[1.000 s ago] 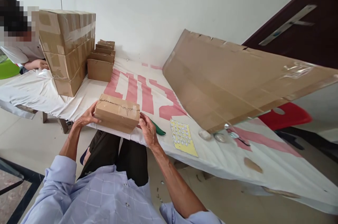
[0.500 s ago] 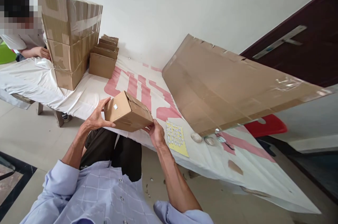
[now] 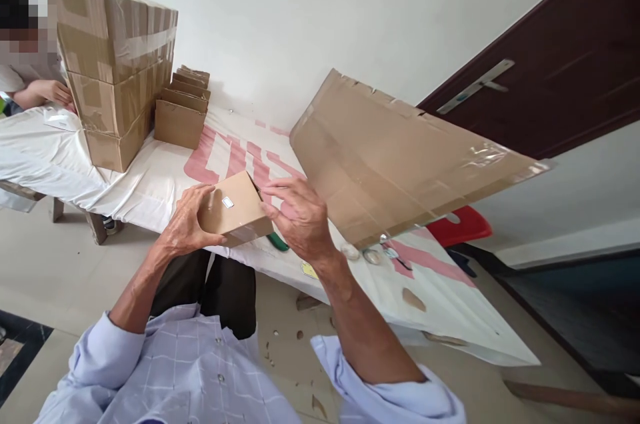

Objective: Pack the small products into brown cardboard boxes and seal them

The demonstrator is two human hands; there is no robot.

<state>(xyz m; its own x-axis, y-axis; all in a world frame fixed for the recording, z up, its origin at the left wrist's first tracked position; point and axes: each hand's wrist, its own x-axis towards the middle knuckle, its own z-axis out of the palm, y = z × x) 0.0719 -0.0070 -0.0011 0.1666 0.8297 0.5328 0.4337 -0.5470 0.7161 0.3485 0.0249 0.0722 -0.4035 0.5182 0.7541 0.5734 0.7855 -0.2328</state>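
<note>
Small carton (image 3: 235, 214) in left hand (image 3: 191, 221), right hand (image 3: 304, 219) at its edge

Carton's at the near edge of the worktop (image 3: 135, 201), angled, w/ a small white label (image 3: 227, 202) on the face turned up; can't tell if it's propped on the cloth or held clear. Left hand holds it round the left end, thumb on the near side, fingers on the far side. Right hand's fingertips are bunched narrow at the right edge, by a dark gap; can't tell if they've pinched cardboard or are just touching.

Step in hand, prob.: steadying w/ left, working that edge w/ right. Next move, IMO, calls for a firm left hold, no crushing, & right fingertips getting a clean purchase on the edge.

Nearby: green item (image 3: 278, 242) just beyond carton, partly hidden; big taped boxes (image 3: 133, 71) stacked far left; lg. cardboard sheet (image 3: 390, 164) to the right.
</note>
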